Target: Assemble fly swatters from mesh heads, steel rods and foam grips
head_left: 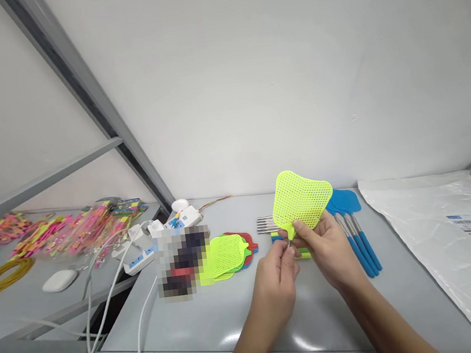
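Observation:
My right hand (330, 248) pinches the lower part of a yellow-green perforated fly swatter head (300, 197), thumb across its front. My left hand (276, 280) is closed around a thin metal rod (289, 244) at the head's neck; most of the rod is hidden by the fingers. Behind the hands lie several handles with metal rods (264, 225) and blue and yellow-green grips, partly covered. Left of them is a stack of loose swatter heads (228, 254) in yellow-green, green, red and blue. Right of my hands, blue fly swatters (357, 236) with blue grips lie side by side.
A white plastic bag (434, 221) covers the right end of the grey table (186, 331). Power strips (140, 260) and white cables (105, 307) lie left, beside a pixelated patch. A left shelf bears pink and yellow packets (91, 225) and a yellow coil (5, 276).

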The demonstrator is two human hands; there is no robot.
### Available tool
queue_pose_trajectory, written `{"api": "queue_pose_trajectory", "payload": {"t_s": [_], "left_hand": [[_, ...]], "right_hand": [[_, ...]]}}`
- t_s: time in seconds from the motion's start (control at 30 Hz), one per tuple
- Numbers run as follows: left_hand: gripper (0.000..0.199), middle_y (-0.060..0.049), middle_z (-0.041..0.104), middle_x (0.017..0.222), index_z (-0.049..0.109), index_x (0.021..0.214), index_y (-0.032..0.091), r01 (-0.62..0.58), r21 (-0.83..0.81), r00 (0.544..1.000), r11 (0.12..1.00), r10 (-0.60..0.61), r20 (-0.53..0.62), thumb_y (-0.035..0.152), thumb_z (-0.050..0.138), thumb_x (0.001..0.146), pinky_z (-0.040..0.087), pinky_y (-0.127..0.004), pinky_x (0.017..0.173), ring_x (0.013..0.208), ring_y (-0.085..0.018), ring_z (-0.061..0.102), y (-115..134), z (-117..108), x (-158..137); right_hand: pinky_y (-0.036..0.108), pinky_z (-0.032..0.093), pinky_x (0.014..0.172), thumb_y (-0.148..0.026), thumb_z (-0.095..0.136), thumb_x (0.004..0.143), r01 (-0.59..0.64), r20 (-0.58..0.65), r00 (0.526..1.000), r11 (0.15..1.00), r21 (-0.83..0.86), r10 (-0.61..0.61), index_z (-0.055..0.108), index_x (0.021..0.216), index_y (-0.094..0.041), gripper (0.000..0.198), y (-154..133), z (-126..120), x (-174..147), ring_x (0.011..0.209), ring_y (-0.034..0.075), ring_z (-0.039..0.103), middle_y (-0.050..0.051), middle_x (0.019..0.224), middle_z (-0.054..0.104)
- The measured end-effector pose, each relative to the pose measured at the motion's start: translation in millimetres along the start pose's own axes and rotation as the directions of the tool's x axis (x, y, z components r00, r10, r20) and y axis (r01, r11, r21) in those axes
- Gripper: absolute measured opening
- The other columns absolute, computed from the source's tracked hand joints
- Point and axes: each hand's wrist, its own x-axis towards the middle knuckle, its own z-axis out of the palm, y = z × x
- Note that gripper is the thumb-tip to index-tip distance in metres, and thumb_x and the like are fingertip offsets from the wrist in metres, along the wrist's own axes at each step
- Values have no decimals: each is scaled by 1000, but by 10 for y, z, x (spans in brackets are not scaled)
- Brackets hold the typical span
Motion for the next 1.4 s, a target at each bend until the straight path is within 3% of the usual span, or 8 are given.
{"api": "queue_pose_trajectory", "payload": {"t_s": [0.13,0.23,0.47,0.67,0.9,1.03,1.2,1.4], "left_hand": [[21,0,52,64,54,82,22,-103,258,983,961,137,-118,33,43,95,22,-27,55,55,-14,39,18,62,-6],[19,-3,56,67,58,84,22,-142,263,972,954,185,-145,33,46,94,23,-28,56,56,-16,43,9,86,-3],[29,1,46,62,53,75,20,-86,-75,981,993,72,-181,41,46,94,31,-25,58,58,-14,41,-114,138,13],[30,-3,59,93,63,94,20,-119,-516,915,848,-109,-389,49,53,89,41,-24,81,87,-15,53,-121,121,63],[27,-4,62,101,66,103,20,-172,-633,929,755,-89,-359,41,55,90,42,-23,82,87,-13,54,-94,11,121],[43,-9,63,111,63,111,19,-247,-627,891,739,-81,-447,53,48,90,42,-30,88,90,-16,57,-84,-166,158],[39,-9,68,104,65,106,16,-283,-591,815,756,-136,-564,49,53,89,45,-33,86,85,-16,62,-89,-274,193],[39,-14,69,110,64,108,14,-272,-557,807,785,-129,-576,47,55,89,43,-41,93,106,-25,63,-93,-186,201]], "right_hand": [[31,58,66,-33,71,80,73,-67,995,997,-38,-75,55,101,-22,28,-4,5,-30,82,19,70,5,104,69],[31,58,66,-34,72,80,94,-99,990,994,-64,-100,55,99,-22,28,-3,6,-45,83,20,70,5,103,69],[32,57,70,-39,68,81,42,57,998,988,-147,-34,59,106,-23,30,23,-22,-30,78,18,68,4,102,70],[42,43,100,-38,57,89,119,185,982,900,-419,-44,56,116,-26,30,340,-134,-244,119,23,54,7,126,60],[30,50,67,-32,42,95,225,239,968,653,-723,-69,58,102,-22,20,511,-232,-494,76,19,64,4,86,68],[28,48,61,-30,44,94,318,258,948,530,-786,-187,57,104,-22,19,498,-308,-508,72,19,65,7,92,69],[26,43,54,-28,40,95,409,395,911,384,-828,-120,53,109,-23,20,502,-292,-578,55,16,60,1,73,66],[25,38,53,-27,32,97,364,395,919,424,-829,-17,53,93,-25,21,512,-183,-635,53,16,53,-2,64,57]]}}
